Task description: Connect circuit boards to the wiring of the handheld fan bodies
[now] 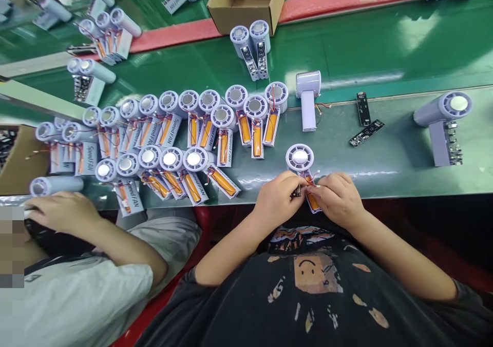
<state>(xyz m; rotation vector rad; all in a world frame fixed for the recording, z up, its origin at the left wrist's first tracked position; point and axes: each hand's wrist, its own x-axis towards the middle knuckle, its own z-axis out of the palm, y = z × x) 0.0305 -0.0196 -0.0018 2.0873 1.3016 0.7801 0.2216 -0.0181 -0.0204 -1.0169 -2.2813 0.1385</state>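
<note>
A lilac fan unit point(299, 157) lies at the table's front edge, its round head away from me and its open handle with an orange battery point(313, 201) toward me. My left hand point(278, 197) pinches a small dark circuit board point(296, 192) beside the handle. Thin red wires run between both hands' fingertips. My right hand point(341, 199) is closed at the handle's right side, fingertips on the wires and a small white connector. The fingers partly cover the handle.
Many fan units point(193, 158) stand in rows at left. Two loose circuit boards point(362, 109) and another fan point(455, 104) lie right. One fan point(308, 85) is face down ahead. A cardboard box point(246, 16) sits behind. A person's hand point(63, 211) works at far left.
</note>
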